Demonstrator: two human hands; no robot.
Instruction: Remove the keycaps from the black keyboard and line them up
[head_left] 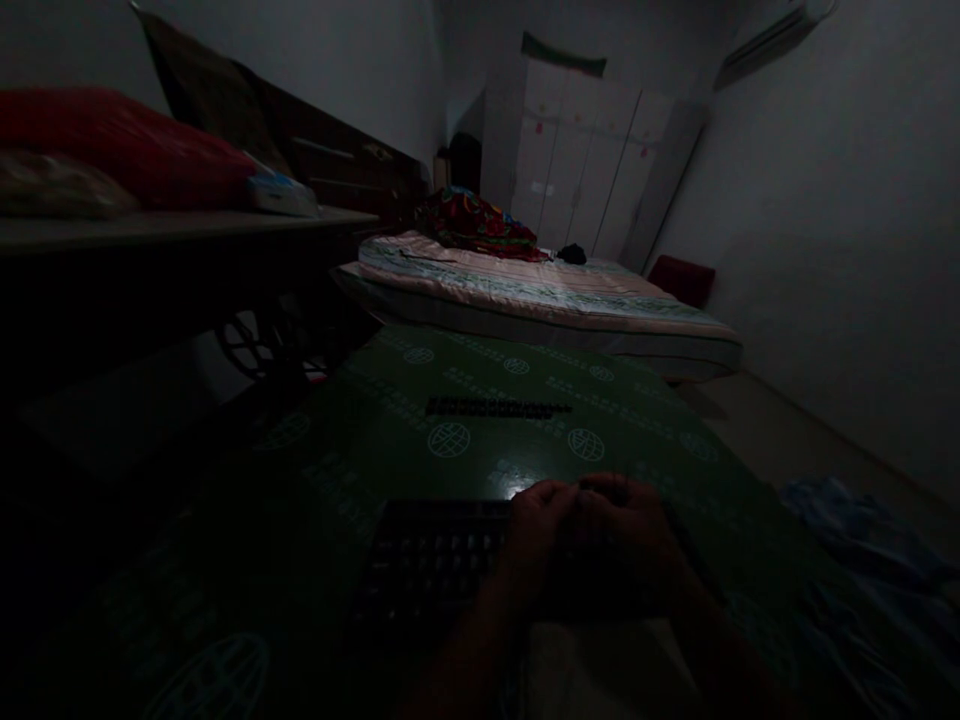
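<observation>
A black keyboard [435, 562] lies in front of me on a green table [360, 455]; its top rows look dark and hard to make out. My left hand [534, 525] is over the middle of the keyboard, fingers bent and pinched. Close against it, my right hand [631, 520] is above the keyboard's right part, its fingers also drawn together. The fingertips of both hands meet, and whatever is between them is too dark to name. Farther up the table, small black keycaps [499, 408] stand in neat rows.
Beyond the table is a bed [600, 300] with a bundled red patterned blanket [480, 222]. At left, a shelf [187, 222] carries a red plastic bag [127, 145], with a dark spoked wheel [244, 345] below. Blue patterned cloth [862, 530] lies at right.
</observation>
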